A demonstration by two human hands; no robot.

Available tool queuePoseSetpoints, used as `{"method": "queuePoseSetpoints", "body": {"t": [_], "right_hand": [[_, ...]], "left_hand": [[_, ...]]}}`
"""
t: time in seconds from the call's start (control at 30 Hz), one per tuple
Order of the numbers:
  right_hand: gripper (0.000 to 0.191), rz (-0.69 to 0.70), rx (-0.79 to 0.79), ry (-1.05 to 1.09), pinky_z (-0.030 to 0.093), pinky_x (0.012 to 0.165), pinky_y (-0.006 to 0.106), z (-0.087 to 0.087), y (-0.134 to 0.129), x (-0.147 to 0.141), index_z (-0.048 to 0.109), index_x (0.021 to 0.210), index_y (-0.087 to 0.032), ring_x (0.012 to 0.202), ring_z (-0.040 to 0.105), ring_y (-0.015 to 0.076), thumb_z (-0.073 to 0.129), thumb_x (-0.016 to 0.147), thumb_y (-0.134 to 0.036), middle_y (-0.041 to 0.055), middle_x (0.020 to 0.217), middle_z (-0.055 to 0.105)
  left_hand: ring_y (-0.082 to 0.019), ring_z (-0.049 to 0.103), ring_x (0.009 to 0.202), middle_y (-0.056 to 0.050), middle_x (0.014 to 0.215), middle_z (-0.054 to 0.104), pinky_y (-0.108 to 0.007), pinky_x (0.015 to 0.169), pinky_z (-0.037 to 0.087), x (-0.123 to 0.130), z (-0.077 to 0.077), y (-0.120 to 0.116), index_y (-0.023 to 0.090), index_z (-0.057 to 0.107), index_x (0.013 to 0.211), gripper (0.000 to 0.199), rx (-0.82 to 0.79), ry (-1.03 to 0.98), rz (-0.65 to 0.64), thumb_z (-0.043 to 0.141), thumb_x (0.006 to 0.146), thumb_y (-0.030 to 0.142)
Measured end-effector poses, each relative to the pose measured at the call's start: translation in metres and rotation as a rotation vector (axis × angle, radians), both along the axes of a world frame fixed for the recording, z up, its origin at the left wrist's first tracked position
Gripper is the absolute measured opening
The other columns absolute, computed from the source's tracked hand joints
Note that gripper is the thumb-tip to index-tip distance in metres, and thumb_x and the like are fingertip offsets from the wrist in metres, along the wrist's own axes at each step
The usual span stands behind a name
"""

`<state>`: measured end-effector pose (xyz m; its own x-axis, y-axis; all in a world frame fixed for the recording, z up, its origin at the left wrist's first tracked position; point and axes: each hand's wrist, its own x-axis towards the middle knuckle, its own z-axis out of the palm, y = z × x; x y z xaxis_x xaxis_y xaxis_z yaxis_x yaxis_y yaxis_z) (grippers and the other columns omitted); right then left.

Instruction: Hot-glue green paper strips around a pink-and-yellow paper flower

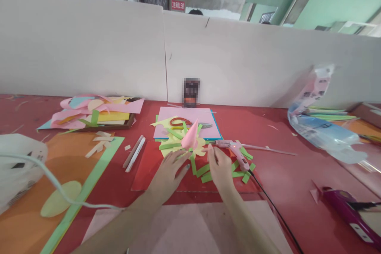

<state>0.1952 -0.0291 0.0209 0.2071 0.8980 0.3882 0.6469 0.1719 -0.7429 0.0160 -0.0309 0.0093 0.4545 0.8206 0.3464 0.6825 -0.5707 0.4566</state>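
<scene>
A pink paper cone stands point-up on a yellow paper shape with a wavy edge. My left hand lies at the near left side of the cone, fingers stretched out and thumb apart; whether the fingertips touch the paper is hard to see. To the right, my right hand has its fingers curled together near the yellow paper's edge; anything between them is hidden. A pink glue gun lies just beyond my right hand. Green paper strips are scattered under and around both hands.
Scissors with red handles lie on pink paper behind the cone. Two pens are at left, near a tray of coloured paper. A plastic bag and a purple glue gun are at right. A white partition stands behind.
</scene>
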Motion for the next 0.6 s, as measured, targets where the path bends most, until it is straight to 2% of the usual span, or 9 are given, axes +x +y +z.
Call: {"method": "queuePoseSetpoints", "body": {"t": [0.17,0.27,0.33,0.43,0.53,0.6], "right_hand": [[0.045,-0.131,-0.003,0.097,0.033,0.055,0.024,0.003,0.004,0.013,0.064,0.073,-0.017,0.054,0.046,0.0123,0.030,0.087,-0.044,0.0010,0.057,0.054],[0.048,-0.172,-0.005,0.108,0.034,0.057,0.024,0.006,0.004,0.016,0.065,0.072,-0.017,0.054,0.046,0.0126,0.030,0.087,-0.045,0.0015,0.056,0.055],[0.047,-0.213,0.010,0.091,0.035,0.062,0.025,0.009,0.004,0.020,0.065,0.072,-0.018,0.061,0.050,0.0140,0.029,0.087,-0.044,0.0036,0.064,0.060],[0.045,-0.321,0.032,0.033,0.034,0.069,0.026,0.012,0.006,0.031,0.064,0.073,-0.019,0.071,0.051,0.0159,0.029,0.086,-0.043,0.0064,0.077,0.064],[0.037,-0.444,-0.005,-0.028,0.034,0.066,0.026,0.011,0.010,0.045,0.062,0.074,-0.019,0.067,0.049,0.0154,0.036,0.082,-0.044,0.0058,0.076,0.062],[0.031,-0.481,-0.023,0.002,0.034,0.064,0.026,0.010,0.012,0.052,0.060,0.080,-0.019,0.065,0.048,0.0147,0.041,0.078,-0.043,0.0046,0.077,0.060]], "left_hand": [[-0.018,0.047,0.111,-0.002,0.118,0.053,-0.037,0.095,0.040,0.000,-0.001,-0.001,0.029,0.052,0.115,0.030,0.019,-0.094,0.009,0.041,0.088,0.024],[-0.018,0.053,0.102,-0.003,0.108,0.059,-0.035,0.088,0.045,0.000,0.006,0.006,0.027,0.057,0.108,0.025,0.067,-0.178,0.040,0.045,0.086,0.022],[-0.017,0.057,0.093,-0.003,0.098,0.062,-0.033,0.082,0.047,0.002,0.018,0.015,0.025,0.061,0.100,0.020,0.104,-0.221,0.073,0.048,0.084,0.022],[-0.017,0.057,0.090,-0.003,0.094,0.062,-0.032,0.081,0.046,0.009,0.046,0.032,0.023,0.061,0.093,0.015,0.169,-0.298,0.142,0.052,0.082,0.021],[-0.017,0.055,0.092,-0.002,0.099,0.060,-0.031,0.084,0.044,0.023,0.074,0.048,0.024,0.060,0.097,0.017,0.222,-0.339,0.195,0.055,0.080,0.022],[-0.017,0.056,0.089,-0.002,0.097,0.061,-0.031,0.080,0.045,0.032,0.084,0.057,0.024,0.060,0.098,0.019,0.199,-0.318,0.225,0.057,0.079,0.024]]}}
